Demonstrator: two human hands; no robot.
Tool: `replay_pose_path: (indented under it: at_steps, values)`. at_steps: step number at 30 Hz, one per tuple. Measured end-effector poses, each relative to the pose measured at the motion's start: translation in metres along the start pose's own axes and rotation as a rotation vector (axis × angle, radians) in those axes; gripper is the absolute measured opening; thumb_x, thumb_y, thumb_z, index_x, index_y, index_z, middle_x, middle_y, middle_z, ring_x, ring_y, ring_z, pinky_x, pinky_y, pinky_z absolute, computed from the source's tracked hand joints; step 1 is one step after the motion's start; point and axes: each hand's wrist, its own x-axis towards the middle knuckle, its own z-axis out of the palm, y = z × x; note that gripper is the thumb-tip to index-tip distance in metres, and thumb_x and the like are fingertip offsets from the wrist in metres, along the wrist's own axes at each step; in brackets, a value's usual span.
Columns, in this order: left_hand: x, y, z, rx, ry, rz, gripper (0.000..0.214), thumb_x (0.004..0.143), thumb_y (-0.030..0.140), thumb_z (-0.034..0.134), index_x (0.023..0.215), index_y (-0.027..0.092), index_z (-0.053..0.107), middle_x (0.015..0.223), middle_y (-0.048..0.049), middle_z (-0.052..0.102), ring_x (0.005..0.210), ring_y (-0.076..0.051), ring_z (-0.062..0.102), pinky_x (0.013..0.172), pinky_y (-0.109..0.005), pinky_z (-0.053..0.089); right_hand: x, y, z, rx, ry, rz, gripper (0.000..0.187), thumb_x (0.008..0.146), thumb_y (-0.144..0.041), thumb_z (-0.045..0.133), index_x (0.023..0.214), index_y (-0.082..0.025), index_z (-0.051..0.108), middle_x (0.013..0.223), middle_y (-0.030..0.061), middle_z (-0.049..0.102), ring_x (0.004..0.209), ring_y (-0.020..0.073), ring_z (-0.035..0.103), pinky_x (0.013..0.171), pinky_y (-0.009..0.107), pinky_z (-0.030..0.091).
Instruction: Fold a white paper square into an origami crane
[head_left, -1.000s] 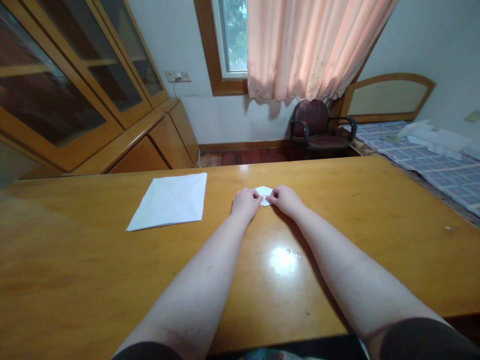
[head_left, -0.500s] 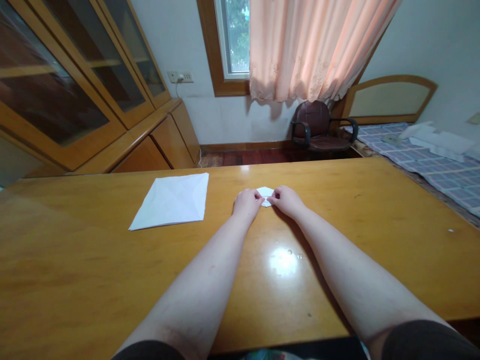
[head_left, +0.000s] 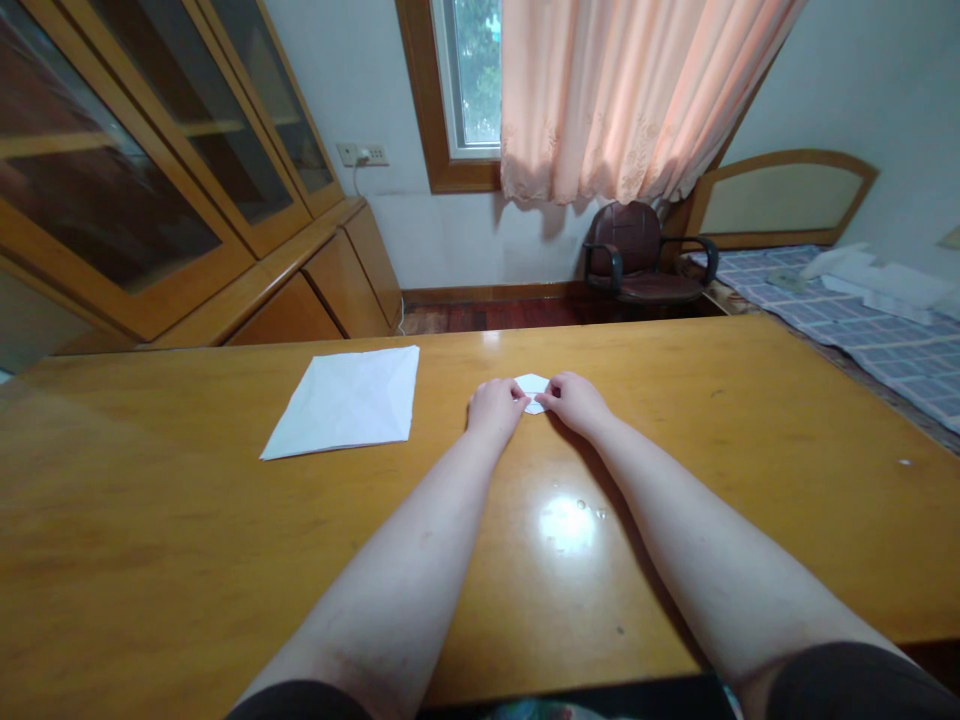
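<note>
Left hand (head_left: 498,408) and right hand (head_left: 576,400) pinch opposite sides of folded white paper (head_left: 532,384), between them on counter (head_left: 187,560). Uneven pull by either could skew creases or tear it. White paper sheets (head_left: 349,400) lie left of left hand.

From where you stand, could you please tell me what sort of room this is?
Probably a bedroom: a bed with a checked cover at the right, a glass-fronted cabinet at the left, and an armchair beyond the wooden table.
</note>
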Motion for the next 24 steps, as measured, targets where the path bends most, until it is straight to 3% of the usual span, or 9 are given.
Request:
replay_pose_path:
  at_steps: [24]
  values:
    - [0.0004,-0.0007,-0.0017,0.039,0.000,-0.015,0.011,0.079,0.032,0.063,0.083,0.025,0.070,0.093,-0.0045,0.070,0.089,-0.021,0.061,0.079,-0.032,0.045,0.0014,0.0021,-0.0009,0.070,-0.025,0.044,0.023,0.077,-0.039,0.063,0.067,-0.017,0.062,0.068,0.0025,0.062,0.060,0.0123,0.049,0.054,0.025,0.028]
